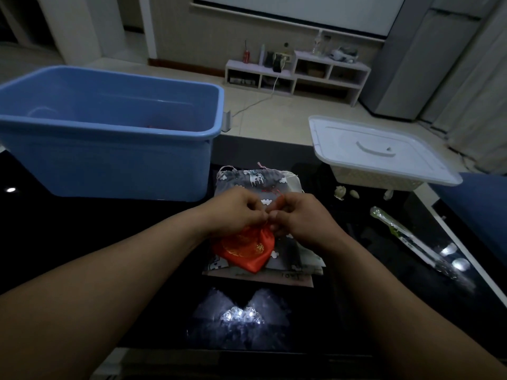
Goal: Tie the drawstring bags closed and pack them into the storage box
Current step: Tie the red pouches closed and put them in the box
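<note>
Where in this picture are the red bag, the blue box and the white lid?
red bag (244, 250): head view, on its bulging cloth body.
blue box (109, 165): head view, on its front wall.
white lid (343, 144): head view, on its flat top, left of the handle.

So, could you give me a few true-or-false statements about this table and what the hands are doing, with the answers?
1. The left hand and the right hand both pinch the drawstring of the red bag. True.
2. The blue box has its lid on. False: its top is open.
3. A grey patterned bag lies under the red bag. True.
4. The white lid lies flat on the black table. False: it sits on a white basket at the right.
</note>
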{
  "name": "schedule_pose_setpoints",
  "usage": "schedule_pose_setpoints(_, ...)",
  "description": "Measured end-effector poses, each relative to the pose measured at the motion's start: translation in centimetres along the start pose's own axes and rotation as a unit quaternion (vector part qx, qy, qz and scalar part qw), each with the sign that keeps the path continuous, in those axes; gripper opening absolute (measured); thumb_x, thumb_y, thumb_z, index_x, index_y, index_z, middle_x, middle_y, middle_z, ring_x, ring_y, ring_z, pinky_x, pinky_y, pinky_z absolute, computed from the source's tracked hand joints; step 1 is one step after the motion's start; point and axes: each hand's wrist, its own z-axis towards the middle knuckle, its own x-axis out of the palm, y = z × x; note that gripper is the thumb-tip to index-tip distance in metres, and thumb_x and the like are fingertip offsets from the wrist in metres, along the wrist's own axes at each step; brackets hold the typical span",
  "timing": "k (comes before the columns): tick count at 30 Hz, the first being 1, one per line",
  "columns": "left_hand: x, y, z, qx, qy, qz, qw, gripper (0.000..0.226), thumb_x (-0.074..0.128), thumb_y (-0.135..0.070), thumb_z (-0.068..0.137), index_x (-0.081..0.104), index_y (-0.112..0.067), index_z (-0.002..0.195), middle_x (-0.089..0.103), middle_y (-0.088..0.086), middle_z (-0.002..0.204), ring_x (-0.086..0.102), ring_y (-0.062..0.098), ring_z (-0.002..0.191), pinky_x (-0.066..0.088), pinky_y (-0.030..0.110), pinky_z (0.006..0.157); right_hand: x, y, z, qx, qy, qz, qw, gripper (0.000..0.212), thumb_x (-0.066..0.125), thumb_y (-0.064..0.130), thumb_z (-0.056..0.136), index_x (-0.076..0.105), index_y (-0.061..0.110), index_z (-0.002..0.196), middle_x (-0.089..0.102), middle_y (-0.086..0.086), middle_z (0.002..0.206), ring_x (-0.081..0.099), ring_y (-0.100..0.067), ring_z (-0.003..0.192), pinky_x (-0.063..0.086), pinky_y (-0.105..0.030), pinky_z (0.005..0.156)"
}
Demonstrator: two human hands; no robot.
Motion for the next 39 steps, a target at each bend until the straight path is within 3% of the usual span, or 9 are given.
schedule_pose_setpoints(10,0.3,1.0,0.2,0.084,-0.045,0.025,0.995,0.019,0.08,-0.023,0.089,0.066,-0.024,0.076,0.062,-0.01,0.07,0.053,-0.003,0.062,0.042,0.016,0.061,-0.5,-0.2,0.2,-0.025,0.011,-0.006,1.0,0.017,0.066,-0.006,0.095,0.068,0.011,0.091,0.073,-0.016,0.076,0.07,-0.024,0.069,0.061,-0.053,0.078)
schedule_pose_setpoints(13,0.4,1.3,0.2,0.133,-0.069,0.041,0.988,0.012,0.08,-0.026,0.089,0.069,-0.03,0.088,0.06,-0.012,0.082,0.052,-0.002,0.071,0.041,0.015,0.065,-0.8,-0.1,0.1,-0.044,0.014,-0.008,0.999,0.016,0.066,-0.006,0.094,0.067,0.009,0.092,0.074,-0.017,0.079,0.071,-0.027,0.072,0.06,-0.054,0.08)
schedule_pose_setpoints(16,0.7,1.6,0.2,0.156,-0.079,0.038,0.984,0.011,0.079,-0.023,0.09,0.07,-0.027,0.085,0.063,-0.012,0.085,0.057,-0.003,0.078,0.042,0.015,0.071,-0.9,-0.1,0.0,-0.066,-0.003,-0.027,0.997,0.014,0.067,-0.007,0.092,0.069,0.006,0.096,0.075,-0.02,0.086,0.072,-0.025,0.074,0.061,-0.05,0.078)
schedule_pose_setpoints(19,1.1,1.7,0.2,0.149,-0.095,0.054,0.983,0.026,0.077,-0.022,0.092,0.06,-0.03,0.073,0.061,-0.011,0.079,0.056,-0.001,0.076,0.042,0.019,0.069,-0.5,-0.3,0.1,-0.093,-0.035,-0.066,0.993,0.017,0.071,-0.004,0.089,0.071,0.012,0.094,0.074,-0.011,0.082,0.072,-0.023,0.074,0.061,-0.045,0.075)
schedule_pose_setpoints(23,1.9,1.3,0.1,0.14,-0.119,0.08,0.98,0.025,0.071,-0.02,0.092,0.055,-0.018,0.073,0.056,-0.005,0.07,0.05,0.002,0.065,0.034,0.016,0.058,-0.1,-0.5,0.0,-0.14,-0.096,-0.188,0.967,0.015,0.076,0.009,0.086,0.073,0.022,0.091,0.072,0.008,0.084,0.065,-0.01,0.078,0.048,-0.022,0.07)
schedule_pose_setpoints(28,3.0,1.3,0.1,0.118,-0.169,0.093,0.974,0.01,0.066,-0.02,0.089,0.06,-0.02,0.081,0.059,-0.008,0.069,0.054,0.003,0.064,0.038,0.022,0.058,1.2,-0.6,-0.2,-0.154,-0.124,-0.224,0.954,0.009,0.071,0.013,0.09,0.072,0.022,0.089,0.075,0.004,0.088,0.067,-0.016,0.084,0.049,-0.031,0.075)
schedule_pose_setpoints(31,3.0,1.9,0.5,0.119,-0.144,0.052,0.981,0.006,0.065,-0.017,0.088,0.067,-0.018,0.082,0.067,-0.004,0.075,0.062,0.012,0.073,0.049,0.036,0.067,1.5,-1.0,-0.3,-0.16,-0.135,-0.224,0.952,0.008,0.07,0.014,0.09,0.074,0.021,0.093,0.077,0.001,0.091,0.07,-0.02,0.087,0.054,-0.038,0.078)
schedule_pose_setpoints(37,0.8,1.6,0.3,0.095,-0.032,0.001,0.995,0.014,0.073,-0.022,0.096,0.067,-0.022,0.084,0.07,-0.005,0.077,0.057,-0.001,0.066,0.047,0.018,0.065,0.8,-0.7,-0.7,-0.137,-0.129,-0.191,0.963,0.01,0.073,0.01,0.091,0.075,0.02,0.092,0.075,0.007,0.086,0.068,-0.01,0.083,0.053,-0.03,0.076)
schedule_pose_setpoints(39,0.5,1.6,0.2,0.09,-0.017,-0.033,0.995,0.016,0.074,-0.021,0.096,0.065,-0.02,0.082,0.067,-0.003,0.074,0.059,0.003,0.065,0.05,0.021,0.064,0.9,-0.6,-0.8,-0.126,-0.124,-0.178,0.968,0.011,0.071,0.01,0.092,0.074,0.02,0.092,0.073,0.009,0.085,0.067,-0.007,0.081,0.053,-0.028,0.074)
